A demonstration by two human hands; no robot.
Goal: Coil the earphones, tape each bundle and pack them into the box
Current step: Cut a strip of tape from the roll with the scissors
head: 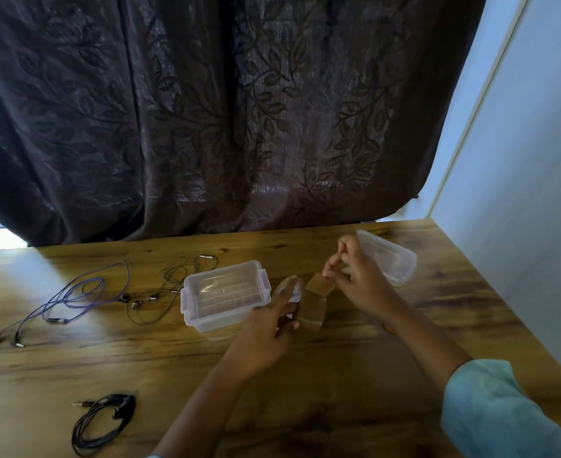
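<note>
My left hand (274, 320) holds a roll of brown tape (309, 309) just right of the clear plastic box (193, 294). My right hand (352, 276) pinches the free end of the tape (318, 285), pulled up and to the right from the roll. A coiled black earphone (102, 424) lies near the table's front left. A loose purple earphone (71, 299) is spread at the left. A thin dark earphone (170, 285) lies tangled between the purple one and the box. The box holds nothing.
The box's clear lid (394, 259) lies behind my right hand near the table's back right. A dark patterned curtain (206, 110) hangs behind the wooden table (338, 391). A pale wall (520, 193) stands to the right.
</note>
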